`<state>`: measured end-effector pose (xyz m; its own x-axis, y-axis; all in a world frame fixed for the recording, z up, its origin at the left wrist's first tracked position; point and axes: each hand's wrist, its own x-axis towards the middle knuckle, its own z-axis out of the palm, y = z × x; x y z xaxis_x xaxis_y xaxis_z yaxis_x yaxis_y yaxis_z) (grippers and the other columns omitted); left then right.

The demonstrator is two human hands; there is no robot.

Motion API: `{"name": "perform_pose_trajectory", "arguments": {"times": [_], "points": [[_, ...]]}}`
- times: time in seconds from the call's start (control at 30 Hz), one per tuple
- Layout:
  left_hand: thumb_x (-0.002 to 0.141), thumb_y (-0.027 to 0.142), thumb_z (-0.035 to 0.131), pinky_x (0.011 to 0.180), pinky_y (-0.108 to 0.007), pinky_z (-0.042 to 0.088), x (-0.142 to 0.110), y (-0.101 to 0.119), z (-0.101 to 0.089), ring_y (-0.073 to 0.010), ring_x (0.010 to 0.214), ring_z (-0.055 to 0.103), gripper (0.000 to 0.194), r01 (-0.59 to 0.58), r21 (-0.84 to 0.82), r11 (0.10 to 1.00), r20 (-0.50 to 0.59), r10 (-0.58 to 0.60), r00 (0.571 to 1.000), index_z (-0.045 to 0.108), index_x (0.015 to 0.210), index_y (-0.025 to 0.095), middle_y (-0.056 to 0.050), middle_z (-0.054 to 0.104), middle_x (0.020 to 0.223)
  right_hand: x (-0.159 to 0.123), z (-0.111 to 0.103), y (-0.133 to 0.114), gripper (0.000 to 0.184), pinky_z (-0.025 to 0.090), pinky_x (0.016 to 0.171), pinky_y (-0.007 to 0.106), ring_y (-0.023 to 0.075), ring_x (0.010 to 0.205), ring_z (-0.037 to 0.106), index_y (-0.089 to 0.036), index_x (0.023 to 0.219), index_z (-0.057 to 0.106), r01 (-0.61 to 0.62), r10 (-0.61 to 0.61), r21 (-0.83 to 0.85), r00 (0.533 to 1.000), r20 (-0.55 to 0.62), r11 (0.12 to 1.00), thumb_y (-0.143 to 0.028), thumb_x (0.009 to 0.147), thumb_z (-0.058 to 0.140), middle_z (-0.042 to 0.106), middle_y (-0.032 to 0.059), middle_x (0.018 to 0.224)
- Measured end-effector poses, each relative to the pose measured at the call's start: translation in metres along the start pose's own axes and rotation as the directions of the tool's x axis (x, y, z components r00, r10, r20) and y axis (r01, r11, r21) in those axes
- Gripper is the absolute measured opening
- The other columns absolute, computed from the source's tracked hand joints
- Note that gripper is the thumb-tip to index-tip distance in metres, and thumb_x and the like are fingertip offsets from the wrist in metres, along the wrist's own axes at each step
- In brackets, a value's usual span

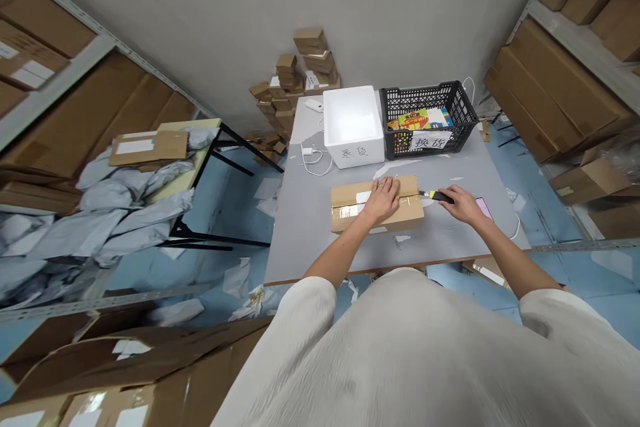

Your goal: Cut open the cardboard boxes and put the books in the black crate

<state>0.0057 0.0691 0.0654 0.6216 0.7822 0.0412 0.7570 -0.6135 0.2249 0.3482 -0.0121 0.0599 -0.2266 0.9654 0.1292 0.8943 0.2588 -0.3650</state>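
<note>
A long brown cardboard box [409, 212] lies on the grey table, with clear tape and white labels on its top. My left hand [383, 197] rests on the middle of the box top, fingers laid flat across it. In my right hand [461, 205] is a utility knife [441, 196] with a black and yellow handle, gripped from the right. Its blade end points left and reaches the right end of the box; whether it has entered the seam I cannot tell.
Behind the box stand a white foam bin [354, 153] and a black plastic crate [425, 147] holding colourful packages. A phone [484, 208] lies by my right wrist. Grey mailer bags [150, 213] cover a side table at left. Small boxes [287, 83] are stacked by the wall.
</note>
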Motion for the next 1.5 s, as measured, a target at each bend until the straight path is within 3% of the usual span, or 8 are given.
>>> {"name": "perform_pose_trajectory", "arguments": {"times": [0.27, 0.53, 0.73, 0.83, 1.0, 1.13, 1.33, 1.5], "points": [[0.108, 0.033, 0.045, 0.141, -0.059, 0.02, -0.002, 0.002, -0.001, -0.0361, 0.169, 0.036, 0.062, 0.006, -0.027, 1.0, -0.009, -0.006, 1.0, 0.049, 0.167, 0.013, -0.022, 0.043, 0.179, 0.014, 0.007, -0.001, 0.046, 0.058, 0.097, 0.047, 0.035, 0.111, 0.071, -0.029, 0.144, 0.077, 0.016, -0.016, 0.076, 1.0, 0.005, 0.997, -0.049, 0.106, 0.062, 0.075, 0.0133, 0.123], [0.107, 0.033, 0.044, 0.142, -0.059, 0.018, -0.001, 0.005, -0.008, -0.0357, 0.171, 0.033, 0.061, 0.011, -0.068, 0.998, -0.002, -0.012, 1.0, 0.052, 0.163, 0.01, -0.022, 0.042, 0.179, 0.014, 0.002, 0.015, 0.049, 0.059, 0.099, 0.051, 0.0366, 0.113, 0.071, -0.028, 0.138, 0.079, -0.173, 0.194, 0.157, 0.973, -0.128, 0.972, -0.057, 0.101, 0.066, 0.075, 0.0136, 0.122], [0.109, 0.04, 0.049, 0.144, -0.062, 0.011, -0.024, -0.006, -0.02, -0.0327, 0.175, 0.025, 0.051, -0.047, -0.115, 0.992, -0.078, 0.039, 0.996, 0.062, 0.154, 0.019, -0.016, 0.043, 0.18, 0.017, 0.004, -0.012, 0.052, 0.058, 0.105, 0.055, 0.0364, 0.116, 0.072, -0.024, 0.133, 0.079, -0.161, 0.207, 0.294, 0.969, -0.135, 0.942, -0.062, 0.099, 0.068, 0.077, 0.0141, 0.122], [0.108, 0.048, 0.055, 0.143, -0.064, 0.012, -0.056, -0.025, -0.025, -0.035, 0.174, 0.025, 0.057, 0.032, -0.12, 0.992, -0.097, -0.044, 0.994, 0.059, 0.158, 0.021, -0.017, 0.04, 0.182, 0.017, 0.007, -0.028, 0.053, 0.058, 0.106, 0.055, 0.0352, 0.114, 0.072, -0.025, 0.131, 0.08, -0.158, 0.214, 0.356, 0.969, -0.123, 0.921, -0.066, 0.098, 0.069, 0.077, 0.0133, 0.122], [0.093, 0.067, 0.077, 0.142, -0.067, 0.011, -0.116, -0.061, -0.026, -0.0419, 0.174, 0.023, 0.092, 0.182, -0.144, 0.973, -0.093, -0.196, 0.976, 0.047, 0.17, 0.027, -0.017, 0.031, 0.185, 0.014, 0.02, -0.045, 0.061, 0.061, 0.104, 0.055, 0.0325, 0.106, 0.074, -0.025, 0.126, 0.081, -0.186, 0.256, 0.467, 0.962, -0.091, 0.864, -0.075, 0.094, 0.07, 0.077, 0.0139, 0.124], [0.082, 0.068, 0.089, 0.14, -0.068, 0.016, -0.148, -0.079, -0.019, -0.0466, 0.173, 0.02, 0.11, 0.28, -0.194, 0.94, -0.091, -0.301, 0.949, 0.042, 0.173, 0.025, -0.021, 0.022, 0.187, 0.011, 0.031, -0.058, 0.066, 0.062, 0.103, 0.056, 0.0321, 0.105, 0.076, -0.025, 0.13, 0.079, -0.228, 0.286, 0.527, 0.958, -0.029, 0.819, -0.079, 0.092, 0.071, 0.079, 0.0137, 0.129], [0.087, 0.066, 0.086, 0.127, -0.053, 0.047, -0.154, -0.084, -0.008, -0.0434, 0.169, 0.035, 0.118, 0.444, -0.403, 0.801, 0.056, -0.462, 0.885, 0.023, 0.181, 0.029, -0.021, 0.011, 0.189, 0.014, 0.038, -0.078, 0.073, 0.059, 0.111, 0.059, 0.0363, 0.117, 0.076, -0.021, 0.131, 0.077, -0.264, 0.359, 0.564, 0.931, -0.062, 0.782, -0.082, 0.091, 0.069, 0.08, 0.0166, 0.13], [0.088, 0.068, 0.084, 0.126, -0.049, 0.046, -0.14, -0.084, -0.014, -0.0431, 0.165, 0.041, 0.115, 0.502, -0.44, 0.745, 0.118, -0.506, 0.854, 0.026, 0.18, 0.032, -0.02, 0.03, 0.185, 0.015, 0.039, -0.09, 0.077, 0.059, 0.11, 0.059, 0.0383, 0.121, 0.076, -0.021, 0.129, 0.076, -0.305, 0.453, 0.582, 0.883, -0.123, 0.753, -0.085, 0.087, 0.07, 0.082, 0.0172, 0.126]]}}
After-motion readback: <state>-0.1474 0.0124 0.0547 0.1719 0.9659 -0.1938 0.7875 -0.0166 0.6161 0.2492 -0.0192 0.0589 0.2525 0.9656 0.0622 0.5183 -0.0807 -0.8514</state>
